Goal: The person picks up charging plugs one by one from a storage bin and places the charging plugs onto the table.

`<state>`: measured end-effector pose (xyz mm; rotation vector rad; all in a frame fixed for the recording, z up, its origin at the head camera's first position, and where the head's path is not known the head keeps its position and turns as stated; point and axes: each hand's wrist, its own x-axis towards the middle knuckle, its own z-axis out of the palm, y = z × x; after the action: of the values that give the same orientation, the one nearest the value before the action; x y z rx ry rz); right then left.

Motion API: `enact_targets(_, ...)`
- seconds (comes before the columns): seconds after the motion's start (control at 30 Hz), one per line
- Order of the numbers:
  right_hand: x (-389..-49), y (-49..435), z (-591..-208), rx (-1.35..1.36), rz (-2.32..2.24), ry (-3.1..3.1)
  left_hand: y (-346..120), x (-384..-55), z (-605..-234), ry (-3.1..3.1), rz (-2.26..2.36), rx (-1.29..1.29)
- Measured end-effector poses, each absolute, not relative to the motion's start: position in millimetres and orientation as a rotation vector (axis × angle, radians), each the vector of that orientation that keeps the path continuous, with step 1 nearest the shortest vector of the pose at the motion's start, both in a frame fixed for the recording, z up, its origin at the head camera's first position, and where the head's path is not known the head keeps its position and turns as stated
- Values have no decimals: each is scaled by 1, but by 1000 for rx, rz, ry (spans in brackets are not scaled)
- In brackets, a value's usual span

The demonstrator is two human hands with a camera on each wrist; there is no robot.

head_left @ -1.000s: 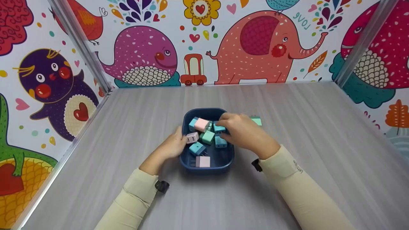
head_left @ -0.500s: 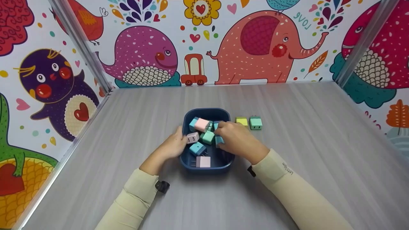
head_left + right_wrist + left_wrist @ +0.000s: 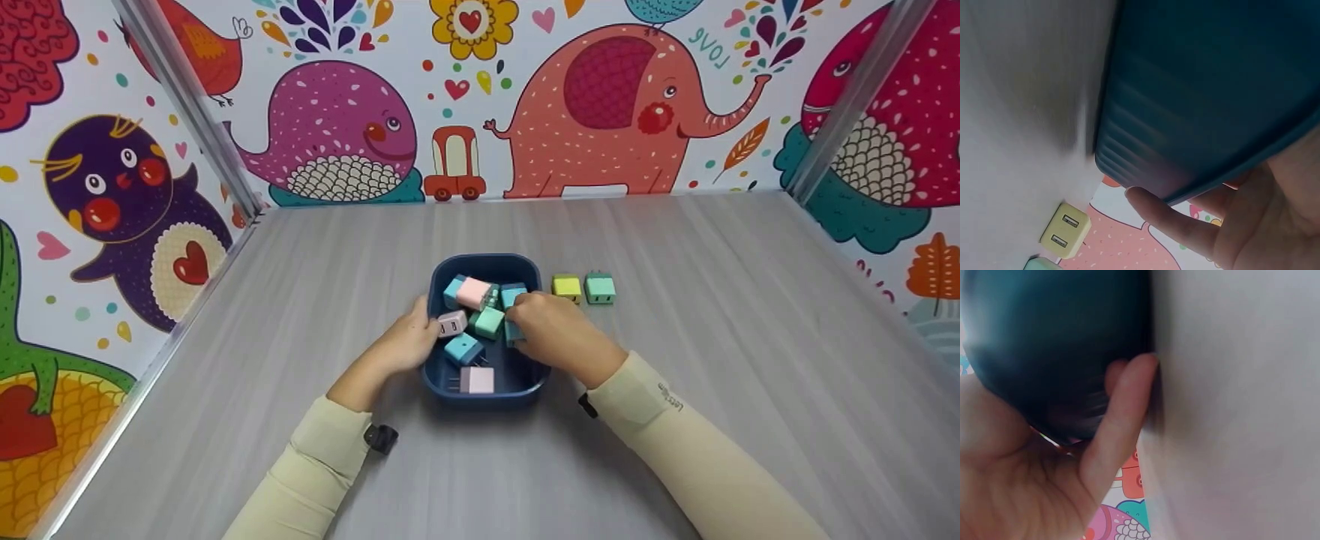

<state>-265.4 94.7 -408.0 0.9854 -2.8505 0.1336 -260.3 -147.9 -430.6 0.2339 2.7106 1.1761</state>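
Note:
A dark blue plastic bin point(image 3: 486, 401) holds several two-tone USB wall chargers. My left hand point(image 3: 405, 337) grips its left side, thumb at the rim and fingers along the outer wall point(image 3: 1044, 343). My right hand point(image 3: 559, 334) reaches over the right rim, its fingers curled at a blue charger point(image 3: 512, 334) that they partly cover. Just beyond lies another blue charger point(image 3: 513, 292). Also in the bin are a pink charger point(image 3: 474, 292), a green one point(image 3: 489, 322), a pale two-port one point(image 3: 452, 324), a tilted blue one point(image 3: 464, 348) and a lilac one point(image 3: 477, 380).
To the right of the bin, a yellow charger point(image 3: 567, 286) and a mint-green charger point(image 3: 600, 288) stand side by side on the grey table point(image 3: 337, 247). Behind the table rises a wall point(image 3: 480, 97) printed with cartoon animals, and a side panel point(image 3: 135, 210) flanks the left.
My right hand has drawn slightly nearer and lower over the blue chargers, uncovering the yellow charger and more of the mint-green one. My left hand and the bin stay put.

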Motion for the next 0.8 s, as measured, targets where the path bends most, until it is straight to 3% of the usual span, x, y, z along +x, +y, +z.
enact_targets(0.8,-254,93,-400,1070,42,-2755,-149,-262,-431,2710,1171,249)
